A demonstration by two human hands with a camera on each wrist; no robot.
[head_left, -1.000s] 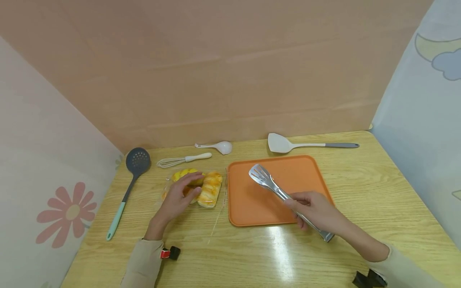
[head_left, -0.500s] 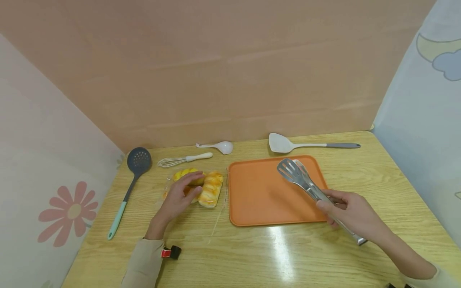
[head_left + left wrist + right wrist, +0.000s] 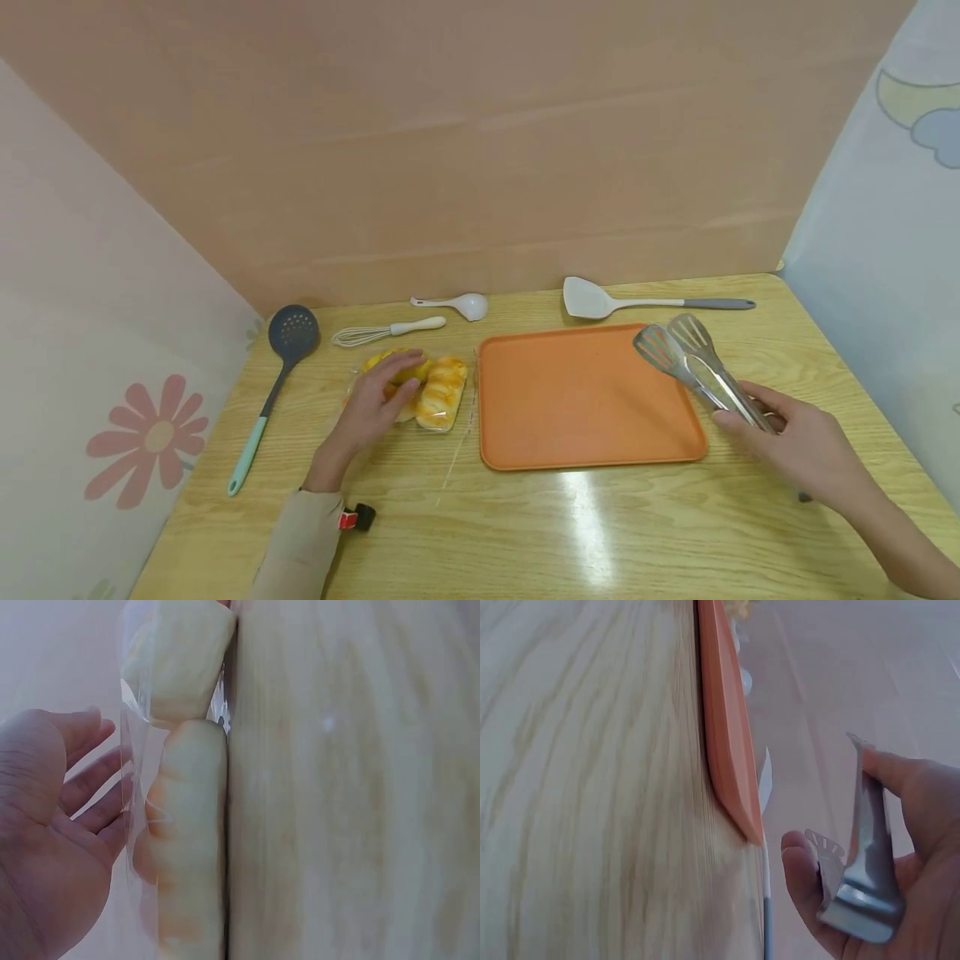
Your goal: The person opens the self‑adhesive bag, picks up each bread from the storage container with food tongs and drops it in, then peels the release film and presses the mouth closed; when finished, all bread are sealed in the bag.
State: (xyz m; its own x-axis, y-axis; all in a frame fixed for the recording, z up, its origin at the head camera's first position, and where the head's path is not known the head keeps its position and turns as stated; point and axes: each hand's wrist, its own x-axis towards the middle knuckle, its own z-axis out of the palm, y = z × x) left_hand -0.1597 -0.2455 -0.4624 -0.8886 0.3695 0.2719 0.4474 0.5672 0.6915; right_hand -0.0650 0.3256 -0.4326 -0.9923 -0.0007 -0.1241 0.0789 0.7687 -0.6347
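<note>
The right hand [image 3: 806, 446] grips a pair of metal tongs [image 3: 701, 371] by the handle end, fingers curled round the two arms. The tongs' long axis runs slantwise, from the hand at the near right up and away to the left. Their two slotted heads point toward the far side of the tabletop [image 3: 570, 525] and stand slightly apart, over the far right corner of the orange tray [image 3: 585, 408]. The tray lies flat in the middle of the tabletop.

The left hand [image 3: 371, 408] rests with relaxed, nearly straight fingers on a clear packet of bread rolls [image 3: 438, 392], which lies just left of the tray. The rolls lie side by side, their long axes running roughly from near to far.

Along the far edge lie a dark skimmer [image 3: 281, 367] with a pale green handle, a whisk [image 3: 386, 332], a white spoon [image 3: 457, 304] and a white spatula [image 3: 645, 302] with its handle pointing right.
</note>
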